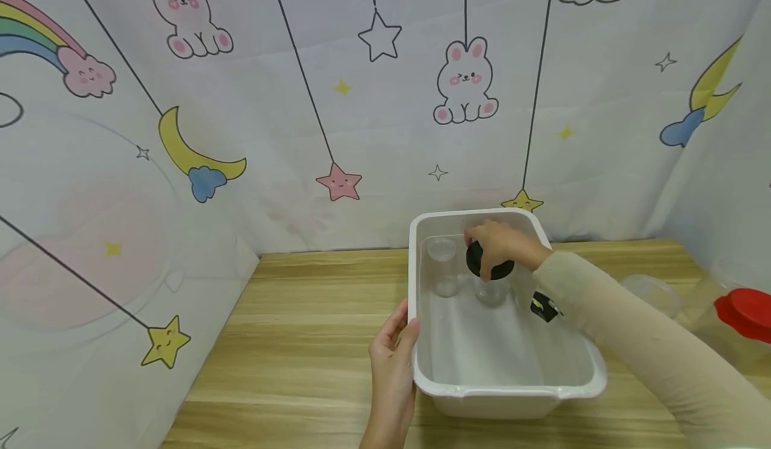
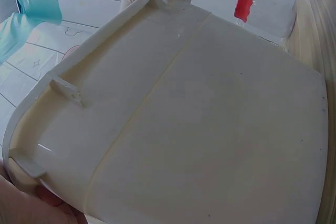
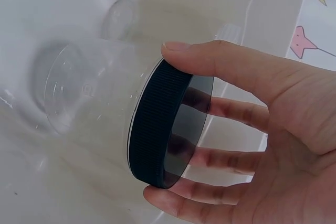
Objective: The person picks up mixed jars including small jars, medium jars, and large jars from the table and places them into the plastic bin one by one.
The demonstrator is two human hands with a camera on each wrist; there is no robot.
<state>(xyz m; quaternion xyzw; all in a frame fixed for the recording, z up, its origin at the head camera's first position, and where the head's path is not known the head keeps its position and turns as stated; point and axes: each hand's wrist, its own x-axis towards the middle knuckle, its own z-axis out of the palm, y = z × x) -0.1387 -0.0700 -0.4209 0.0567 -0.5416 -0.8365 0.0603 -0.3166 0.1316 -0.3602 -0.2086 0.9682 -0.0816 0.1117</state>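
A white plastic basin (image 1: 512, 390) stands on the wooden table. Inside it, my right hand (image 1: 502, 243) grips the black lid of a clear jar (image 1: 490, 293) from above. Up close in the right wrist view, thumb and fingertips lie around the ribbed black lid (image 3: 157, 124), and the jar's transparent body looks empty. A second clear jar (image 1: 444, 272) stands to its left in the basin. At the basin's left side, my left hand (image 1: 393, 362) holds the rim; in the left wrist view its fingers (image 2: 50, 198) are partly hidden by the rim.
On the right of the table stand a clear container with a red lid (image 1: 749, 312) and another clear round piece (image 1: 653, 293). A small black object (image 1: 545, 307) shows beside the right sleeve. A white cartoon-printed cloth (image 1: 385, 134) hangs behind the table.
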